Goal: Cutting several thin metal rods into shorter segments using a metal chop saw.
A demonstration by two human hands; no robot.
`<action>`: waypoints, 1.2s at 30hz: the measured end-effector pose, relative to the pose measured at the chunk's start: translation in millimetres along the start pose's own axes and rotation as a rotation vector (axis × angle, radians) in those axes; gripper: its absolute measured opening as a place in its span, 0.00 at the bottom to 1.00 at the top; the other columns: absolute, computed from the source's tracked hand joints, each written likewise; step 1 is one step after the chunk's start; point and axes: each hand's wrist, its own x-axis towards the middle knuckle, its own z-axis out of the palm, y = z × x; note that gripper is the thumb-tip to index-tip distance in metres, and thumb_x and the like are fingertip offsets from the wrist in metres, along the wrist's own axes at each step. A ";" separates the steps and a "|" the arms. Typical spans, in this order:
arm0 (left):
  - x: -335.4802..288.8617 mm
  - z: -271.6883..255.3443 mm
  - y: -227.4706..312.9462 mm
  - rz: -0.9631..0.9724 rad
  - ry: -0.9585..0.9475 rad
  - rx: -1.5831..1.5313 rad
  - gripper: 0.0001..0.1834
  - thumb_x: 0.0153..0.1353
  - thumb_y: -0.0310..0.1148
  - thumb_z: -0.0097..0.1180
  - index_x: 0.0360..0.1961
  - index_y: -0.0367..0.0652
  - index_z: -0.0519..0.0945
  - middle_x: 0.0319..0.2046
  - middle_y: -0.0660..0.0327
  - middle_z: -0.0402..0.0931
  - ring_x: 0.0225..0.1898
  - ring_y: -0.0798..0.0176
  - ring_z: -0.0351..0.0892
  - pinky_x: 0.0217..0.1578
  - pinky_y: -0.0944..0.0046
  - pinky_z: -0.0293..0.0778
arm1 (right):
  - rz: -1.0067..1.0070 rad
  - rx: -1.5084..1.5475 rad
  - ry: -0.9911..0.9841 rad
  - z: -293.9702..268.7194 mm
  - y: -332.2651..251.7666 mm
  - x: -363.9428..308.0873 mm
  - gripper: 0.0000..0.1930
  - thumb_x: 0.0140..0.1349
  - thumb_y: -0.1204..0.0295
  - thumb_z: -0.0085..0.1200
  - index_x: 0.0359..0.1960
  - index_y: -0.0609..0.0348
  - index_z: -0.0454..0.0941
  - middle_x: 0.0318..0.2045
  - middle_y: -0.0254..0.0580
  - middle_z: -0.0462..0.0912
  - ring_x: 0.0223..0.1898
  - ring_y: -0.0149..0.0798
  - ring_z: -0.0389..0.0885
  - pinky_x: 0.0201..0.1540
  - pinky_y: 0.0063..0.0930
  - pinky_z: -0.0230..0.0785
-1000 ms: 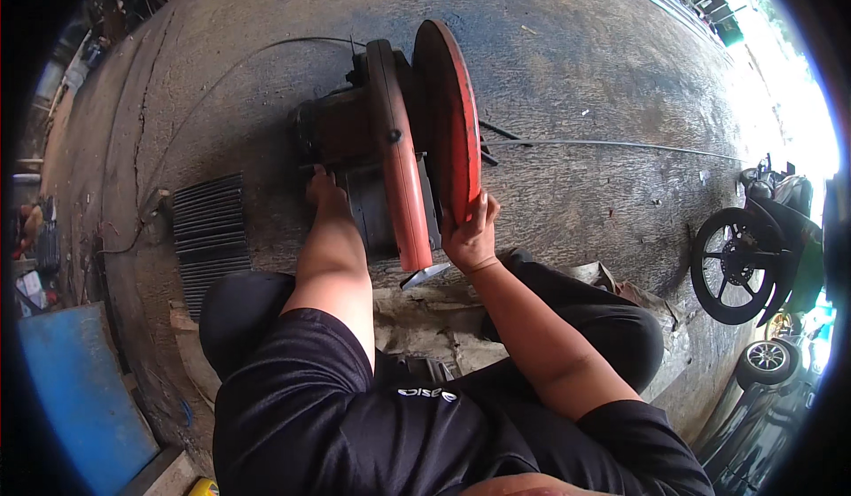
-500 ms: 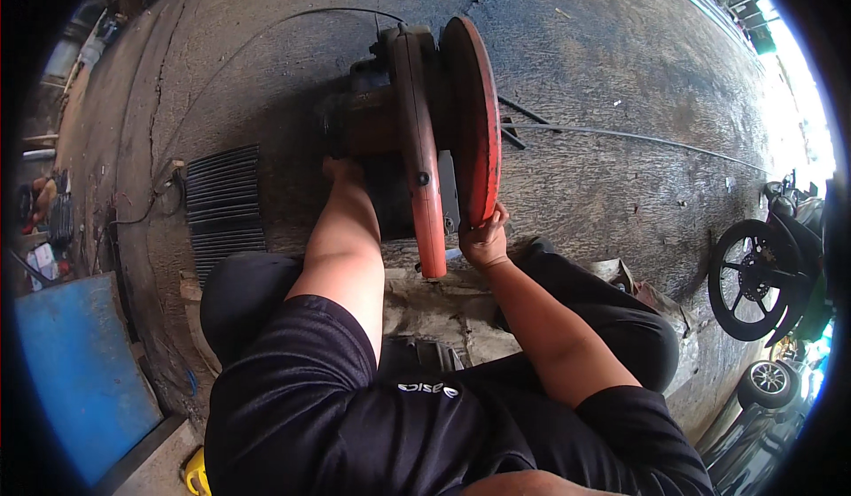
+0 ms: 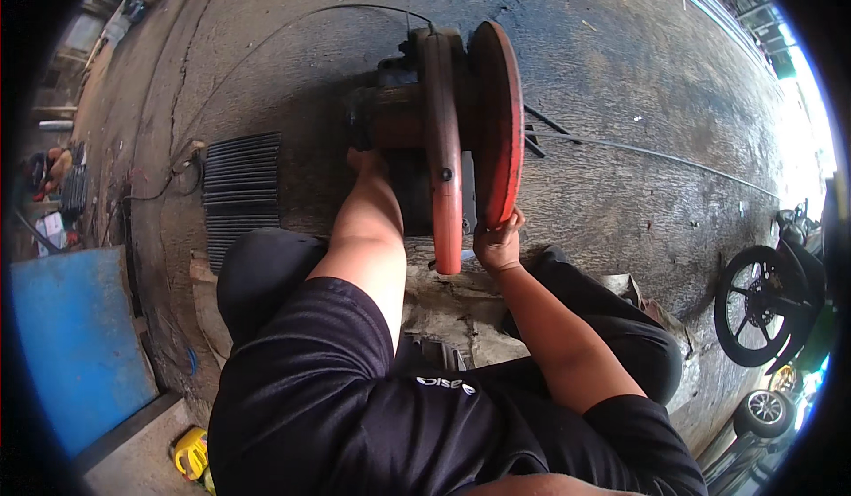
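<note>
Floor [image 3: 620, 79], dark bars [image 3: 241, 193] toward its left edge | left hand [image 3: 366, 163] at machine [image 3: 394, 124], right hand [image 3: 498, 246] by red guard [image 3: 505, 132]: can't tell grips | best: fingers clear

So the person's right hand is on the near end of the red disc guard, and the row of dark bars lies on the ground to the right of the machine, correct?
Not quite: in the head view, the row of dark bars lies to the left of the machine.
</note>
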 end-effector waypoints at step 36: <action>3.6 10.5 11.2 -0.182 0.182 -0.289 0.20 0.59 0.40 0.58 0.48 0.41 0.78 0.37 0.53 0.82 0.37 0.55 0.82 0.39 0.52 0.77 | -0.025 0.006 0.107 -34.1 -32.5 63.7 0.37 0.51 0.75 0.58 0.60 0.67 0.49 0.46 0.64 0.67 0.42 0.63 0.71 0.39 0.51 0.71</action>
